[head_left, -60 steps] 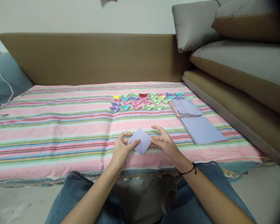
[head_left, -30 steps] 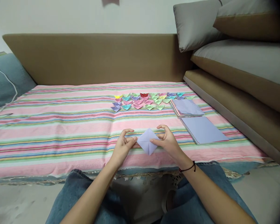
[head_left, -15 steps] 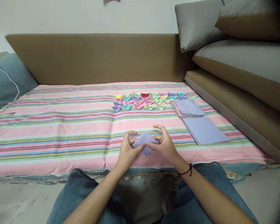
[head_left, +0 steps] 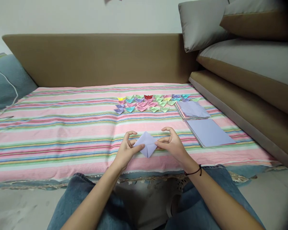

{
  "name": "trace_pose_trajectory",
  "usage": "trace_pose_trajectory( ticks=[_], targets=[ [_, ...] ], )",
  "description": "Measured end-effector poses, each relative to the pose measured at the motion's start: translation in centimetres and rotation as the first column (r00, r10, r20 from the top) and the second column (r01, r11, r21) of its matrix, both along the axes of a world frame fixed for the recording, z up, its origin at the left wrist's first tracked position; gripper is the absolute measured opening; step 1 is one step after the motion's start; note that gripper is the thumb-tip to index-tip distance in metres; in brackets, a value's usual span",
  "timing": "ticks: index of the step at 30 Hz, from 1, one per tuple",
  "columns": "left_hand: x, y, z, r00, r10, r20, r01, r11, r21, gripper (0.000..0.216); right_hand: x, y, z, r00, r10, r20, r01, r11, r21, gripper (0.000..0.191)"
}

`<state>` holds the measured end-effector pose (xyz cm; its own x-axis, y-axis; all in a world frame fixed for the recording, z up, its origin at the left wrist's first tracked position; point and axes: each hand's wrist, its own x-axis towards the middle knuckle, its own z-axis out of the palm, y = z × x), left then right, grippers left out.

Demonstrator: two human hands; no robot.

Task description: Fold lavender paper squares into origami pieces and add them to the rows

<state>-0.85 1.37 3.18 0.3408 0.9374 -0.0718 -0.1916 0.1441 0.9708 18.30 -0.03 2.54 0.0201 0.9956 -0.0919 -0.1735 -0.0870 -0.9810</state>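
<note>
A folded lavender paper (head_left: 146, 139), diamond-shaped with creases meeting near its middle, is held up just above the striped cloth. My left hand (head_left: 127, 149) pinches its left side, thumb on the front face and fingers behind. At the right corner, my right hand (head_left: 173, 145) grips the paper between thumb and fingers, its index finger raised and curled away. Beyond my hands, several small folded paper boats (head_left: 141, 108) in many colours stand in rows on the cloth.
To the right lie a stack of lavender sheets (head_left: 210, 133) and a second paper stack (head_left: 193, 110) behind it. Grey and brown cushions (head_left: 249, 60) pile up at the right. A brown backboard (head_left: 96, 59) closes off the far side of the striped cloth (head_left: 50, 127).
The folded paper has opened out from a bent shape into a flatter diamond. My hands have moved apart, the right thumb sliding out to the right corner.
</note>
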Motion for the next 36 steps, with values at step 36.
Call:
trace_pose_trajectory(
  ticks=[36],
  targets=[
    [-0.8, 0.4, 0.6, 0.992, 0.016, -0.122, -0.001, 0.993, 0.121, 0.021, 0.7, -0.3, 0.7, 0.993, 0.041, 0.113, -0.059, 0.985, 0.162, 0.026]
  ],
)
